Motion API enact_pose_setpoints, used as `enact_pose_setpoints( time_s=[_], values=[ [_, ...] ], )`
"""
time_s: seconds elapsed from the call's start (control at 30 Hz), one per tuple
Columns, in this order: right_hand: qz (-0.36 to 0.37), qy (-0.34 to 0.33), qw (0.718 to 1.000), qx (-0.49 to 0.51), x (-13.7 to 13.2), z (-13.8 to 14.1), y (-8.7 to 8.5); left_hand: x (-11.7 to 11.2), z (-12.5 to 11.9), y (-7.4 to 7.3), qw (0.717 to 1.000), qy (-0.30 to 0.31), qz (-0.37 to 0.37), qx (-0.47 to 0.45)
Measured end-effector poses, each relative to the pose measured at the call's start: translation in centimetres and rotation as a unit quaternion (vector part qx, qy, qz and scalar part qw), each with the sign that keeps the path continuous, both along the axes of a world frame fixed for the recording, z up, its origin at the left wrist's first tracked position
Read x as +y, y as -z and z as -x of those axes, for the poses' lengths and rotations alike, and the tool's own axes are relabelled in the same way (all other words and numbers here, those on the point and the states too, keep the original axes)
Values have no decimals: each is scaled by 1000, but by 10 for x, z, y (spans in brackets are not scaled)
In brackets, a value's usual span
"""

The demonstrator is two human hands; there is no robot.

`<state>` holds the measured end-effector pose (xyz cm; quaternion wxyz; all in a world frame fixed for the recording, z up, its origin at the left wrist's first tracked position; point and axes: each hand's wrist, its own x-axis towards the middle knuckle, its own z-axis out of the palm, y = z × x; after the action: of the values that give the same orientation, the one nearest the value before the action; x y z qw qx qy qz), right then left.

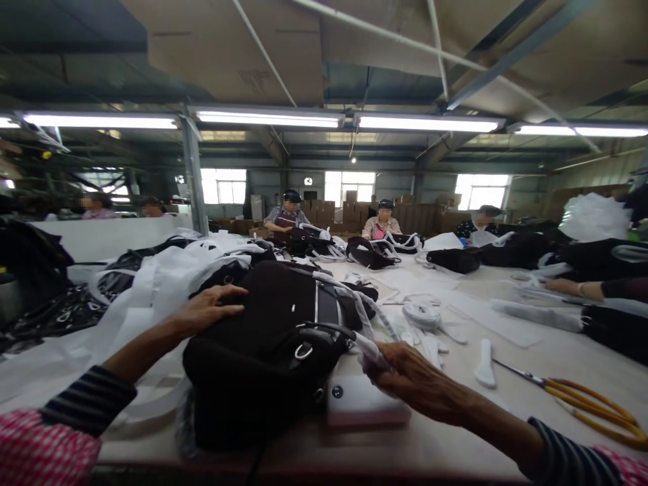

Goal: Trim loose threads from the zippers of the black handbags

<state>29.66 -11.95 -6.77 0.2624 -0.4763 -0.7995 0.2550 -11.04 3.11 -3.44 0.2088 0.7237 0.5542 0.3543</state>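
Right hand: looks clamped on a white-wrapped strap, just right of the black bag. Fingertips partly hidden from me, so I can't tell how tight.
Left hand: fingers apart, laid on the bag's upper left. I read it as steadying, not gripping.
Black bag: on the near side of the table, between both hands. Metal D-ring shows on its right side, near the strap.
Strap work: my judgement, the step is handling the wrapped strap with the bag braced. I can't tell from here whether the wrap is finished.
Next on strap: seems to call for right-hand hold and left-hand brace together, so the bag doesn't slide and the wrap doesn't slip.
White phone-like object: just off the bag's lower right, near the right hand. I'd keep the strap clear of it.
White roll: right of the bag, beyond the right hand.
Scissors: orange handles, well right of the bag, unheld; white flat tool on their bag side.
White wrapping: loose heap left of the bag.
Other bags: beyond the bag, across the table, co-workers behind them. One co-worker's hand far right of the bag; not mine.
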Motion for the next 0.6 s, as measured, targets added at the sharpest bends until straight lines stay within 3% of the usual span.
enact_pose_setpoints(
  time_s=[0.07, 0.13, 0.2, 0.23, 0.3, 0.37, 0.43, 0.5, 0.6],
  values=[
    [-28, 32, 999, -9, 1, -3, -5, -15, -7, -27, 997, -26, -55, 50],
    [-65, 62, 996, -19, 3, -4, -13, -42, -21, -50, 992, -5, -94, 80],
    [-107, 86, 990, -31, 5, -3, -22, -77, -40, -58, 988, 52, -97, 105],
    [-126, 98, 987, -37, 6, -3, -26, -96, -50, -55, 985, 79, -94, 123],
    [-147, 112, 981, -55, 7, -3, -29, -130, -65, -32, 962, 144, -123, 196],
    [-142, 100, 982, -77, 6, -5, -27, -154, -74, 5, 907, 187, -238, 292],
    [-117, 70, 986, -99, 2, -7, -19, -166, -77, 43, 831, 179, -384, 360],
    [-92, 48, 988, -118, -3, -10, -9, -169, -76, 71, 783, 167, -448, 398],
    [-77, 45, 987, -130, -9, -14, 1, -169, -76, 84, 780, 154, -445, 413]
  ],
)
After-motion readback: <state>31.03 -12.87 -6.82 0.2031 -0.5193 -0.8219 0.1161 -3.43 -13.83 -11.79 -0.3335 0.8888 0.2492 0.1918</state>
